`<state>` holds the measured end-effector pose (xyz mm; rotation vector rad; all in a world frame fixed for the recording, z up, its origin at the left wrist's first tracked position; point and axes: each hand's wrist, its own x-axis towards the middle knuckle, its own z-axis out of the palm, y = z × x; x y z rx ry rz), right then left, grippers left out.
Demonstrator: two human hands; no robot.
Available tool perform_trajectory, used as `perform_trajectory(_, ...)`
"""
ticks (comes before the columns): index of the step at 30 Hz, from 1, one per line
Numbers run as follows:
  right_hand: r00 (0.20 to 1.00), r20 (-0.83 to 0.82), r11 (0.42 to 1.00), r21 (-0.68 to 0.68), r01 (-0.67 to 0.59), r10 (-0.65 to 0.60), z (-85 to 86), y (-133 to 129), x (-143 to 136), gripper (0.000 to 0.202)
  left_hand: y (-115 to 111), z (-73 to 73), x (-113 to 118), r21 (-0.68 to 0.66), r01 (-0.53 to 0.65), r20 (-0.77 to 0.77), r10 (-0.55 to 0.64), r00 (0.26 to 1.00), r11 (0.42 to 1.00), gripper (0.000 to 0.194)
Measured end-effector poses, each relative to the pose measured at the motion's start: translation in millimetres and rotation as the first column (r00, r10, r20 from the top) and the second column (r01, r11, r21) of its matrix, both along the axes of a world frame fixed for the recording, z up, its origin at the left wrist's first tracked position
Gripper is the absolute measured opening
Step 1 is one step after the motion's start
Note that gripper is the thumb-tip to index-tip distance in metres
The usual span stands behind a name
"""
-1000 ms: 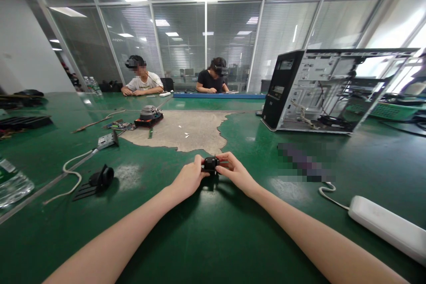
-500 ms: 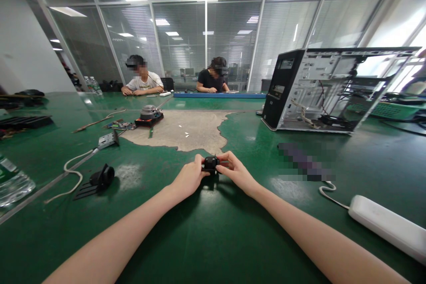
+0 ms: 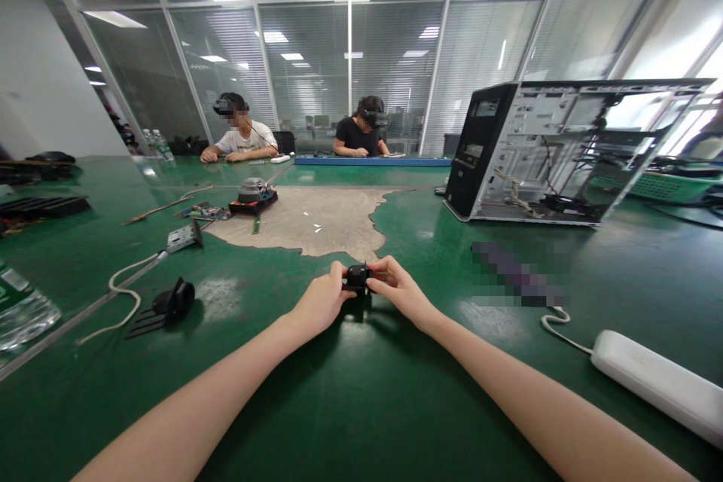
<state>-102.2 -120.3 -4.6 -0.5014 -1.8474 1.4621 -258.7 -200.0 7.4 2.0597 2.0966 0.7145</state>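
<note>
A small black part [image 3: 357,276] is held between my two hands, just above the green table [image 3: 339,392], near the torn edge of a bare grey-brown patch [image 3: 316,218]. My left hand [image 3: 321,300] grips its left side with fingers above and thumb below. On its right side, the fingertips and thumb of my right hand [image 3: 398,290] pinch it. The exact shape of the part is too small to tell. Another black part with long prongs [image 3: 174,301] lies on the table left of my left hand.
An open computer case [image 3: 480,158] stands at the right. Nearer lie a white power strip [image 3: 655,380] and a blurred dark object [image 3: 517,275]. At left are a metal bracket [image 3: 184,237], a cable [image 3: 135,297] and a bottle [image 3: 22,309]. Two people sit across the table.
Both my hands and the black part look nearly unmoved. Across the table, the hands of the person in white have shifted slightly.
</note>
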Motion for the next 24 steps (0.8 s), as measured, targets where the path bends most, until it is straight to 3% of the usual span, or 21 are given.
perform_trajectory(7,0.998,0.062,1.0,-0.014,0.021,-0.02,3.9,-1.7,0.9,0.031,-0.1,-0.5,-0.8,0.009,0.025,0.027,-0.025,0.999,1.0,0.027)
perform_trajectory(17,1.0,0.004,1.0,-0.016,0.01,-0.01,2.8,-2.8,0.8,0.021,0.1,-0.7,-0.8,0.017,0.031,0.019,-0.032,0.999,0.999,0.026)
perform_trajectory(24,0.999,0.044,1.0,-0.016,0.021,-0.02,1.6,-1.5,0.2,0.034,0.4,-2.4,-1.4,0.024,0.023,0.002,-0.023,1.0,0.999,0.026)
